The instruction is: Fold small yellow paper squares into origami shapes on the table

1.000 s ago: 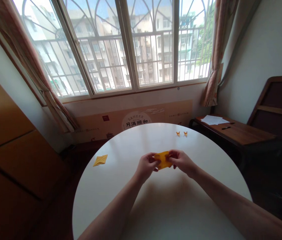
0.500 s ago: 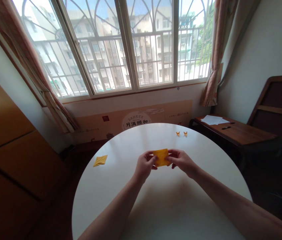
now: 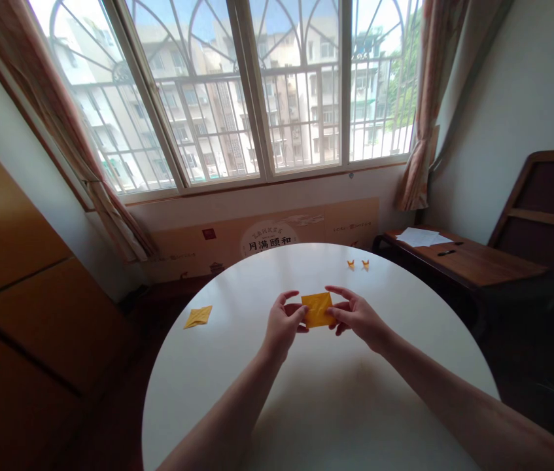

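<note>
Both hands hold a yellow square of folded paper [image 3: 316, 310] above the white table. My left hand [image 3: 284, 320] grips its left edge, thumb on the near face and index finger lifted away from the paper. On the right edge, my right hand [image 3: 355, 317] pinches it with the thumb in front; its index finger is raised off the top corner. The fingers behind the sheet are partly hidden. Farther left on the table lies another folded yellow paper [image 3: 198, 317]. Two small orange folded-paper figures [image 3: 358, 264] stand near the far edge.
The round white table [image 3: 237, 392] fills the middle. Beyond it are a printed panel [image 3: 188, 245] and a barred window [image 3: 301, 118]. At right, a wooden bench [image 3: 483, 261] bears white paper sheets [image 3: 421, 237] and a small dark object. An orange cabinet [image 3: 16, 275] stands at left.
Both index fingers have lifted off the paper's upper corners, while the thumbs stay on its sides. The paper remains in nearly the same place.
</note>
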Demonstrator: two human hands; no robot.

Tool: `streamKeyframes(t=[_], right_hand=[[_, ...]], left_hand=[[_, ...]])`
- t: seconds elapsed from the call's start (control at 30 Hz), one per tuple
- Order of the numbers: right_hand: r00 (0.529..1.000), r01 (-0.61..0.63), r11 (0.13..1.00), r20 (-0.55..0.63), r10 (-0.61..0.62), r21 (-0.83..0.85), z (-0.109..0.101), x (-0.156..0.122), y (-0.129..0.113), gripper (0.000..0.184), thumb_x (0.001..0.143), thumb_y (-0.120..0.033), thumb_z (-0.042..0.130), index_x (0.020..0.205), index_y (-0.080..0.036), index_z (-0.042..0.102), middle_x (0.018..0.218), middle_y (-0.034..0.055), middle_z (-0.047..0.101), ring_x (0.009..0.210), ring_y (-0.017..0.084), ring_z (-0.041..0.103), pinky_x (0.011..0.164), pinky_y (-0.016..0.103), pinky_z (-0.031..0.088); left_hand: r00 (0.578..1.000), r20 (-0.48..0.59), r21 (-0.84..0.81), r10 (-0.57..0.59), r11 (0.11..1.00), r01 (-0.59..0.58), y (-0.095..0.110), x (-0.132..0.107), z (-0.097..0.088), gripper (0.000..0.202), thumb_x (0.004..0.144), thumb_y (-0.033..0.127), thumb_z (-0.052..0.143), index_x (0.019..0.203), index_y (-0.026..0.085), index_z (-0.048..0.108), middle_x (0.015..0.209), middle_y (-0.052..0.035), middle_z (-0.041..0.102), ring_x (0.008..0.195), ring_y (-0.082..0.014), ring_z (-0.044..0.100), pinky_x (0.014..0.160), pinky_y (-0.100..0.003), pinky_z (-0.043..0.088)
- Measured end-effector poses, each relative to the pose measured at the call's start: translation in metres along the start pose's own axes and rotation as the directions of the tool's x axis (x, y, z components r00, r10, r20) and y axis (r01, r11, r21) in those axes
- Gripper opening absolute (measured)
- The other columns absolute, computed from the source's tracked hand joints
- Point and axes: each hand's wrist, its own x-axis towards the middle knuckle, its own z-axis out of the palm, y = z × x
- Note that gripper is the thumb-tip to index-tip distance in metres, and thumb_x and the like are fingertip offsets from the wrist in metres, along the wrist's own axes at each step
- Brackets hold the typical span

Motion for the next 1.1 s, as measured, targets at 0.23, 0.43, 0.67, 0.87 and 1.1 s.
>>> streamKeyframes(t=[0.23,0.43,0.67,0.87,1.1], right_hand=[[1.0,0.001,1.0,-0.023,-0.001,0.025,0.0,0.0,0.0,0.065,0.08,-0.034,0.072,0.139,-0.022,0.046,0.082,0.0035,0.073,0.062,0.017,0.068,0.05,0.027,0.057],[0.996,0.091,0.996,-0.017,-0.092,-0.011,-0.001,0.0,0.0,0.052,0.078,-0.039,0.073,0.125,-0.022,0.061,0.087,0.0029,0.071,0.058,0.014,0.065,0.048,0.027,0.056],[0.991,0.136,0.985,0.006,-0.136,-0.107,0.0,0.002,0.007,0.044,0.073,-0.037,0.077,0.111,-0.015,0.07,0.092,0.009,0.075,0.066,0.018,0.068,0.049,0.028,0.054],[0.989,0.147,0.983,-0.006,-0.149,-0.11,-0.002,0.004,0.013,0.038,0.073,-0.041,0.077,0.1,-0.015,0.073,0.086,0.0085,0.075,0.067,0.02,0.069,0.05,0.028,0.054],[0.986,0.164,0.979,-0.002,-0.165,-0.125,-0.001,0.003,0.01,0.037,0.075,-0.041,0.075,0.103,-0.017,0.073,0.092,0.008,0.076,0.075,0.021,0.069,0.052,0.028,0.055]], left_hand=[[0.992,0.098,0.047,0.073,0.996,-0.078,-0.001,-0.001,0.003,0.035,0.064,0.029,0.08,0.093,0.011,0.074,0.086,-0.0087,0.074,0.063,-0.0152,0.066,0.042,-0.021,0.054],[0.994,0.101,0.03,0.044,0.998,-0.047,-0.005,0.001,0.003,0.039,0.063,0.026,0.081,0.098,0.011,0.075,0.087,-0.0101,0.077,0.068,-0.019,0.07,0.046,-0.022,0.055],[0.995,0.081,0.043,0.064,0.997,-0.067,-0.006,0.004,0.002,0.026,0.063,0.023,0.078,0.087,0.012,0.076,0.08,-0.0085,0.077,0.069,-0.0193,0.071,0.048,-0.02,0.054],[0.994,0.081,0.063,0.079,0.994,-0.084,-0.007,0.003,0.003,0.018,0.064,0.023,0.074,0.079,0.013,0.076,0.077,-0.0076,0.076,0.068,-0.0196,0.071,0.046,-0.021,0.054],[0.992,0.076,0.085,0.096,0.991,-0.102,-0.008,0.005,0.002,0.018,0.065,0.024,0.073,0.079,0.013,0.075,0.074,-0.0058,0.074,0.064,-0.0171,0.068,0.047,-0.021,0.053]])
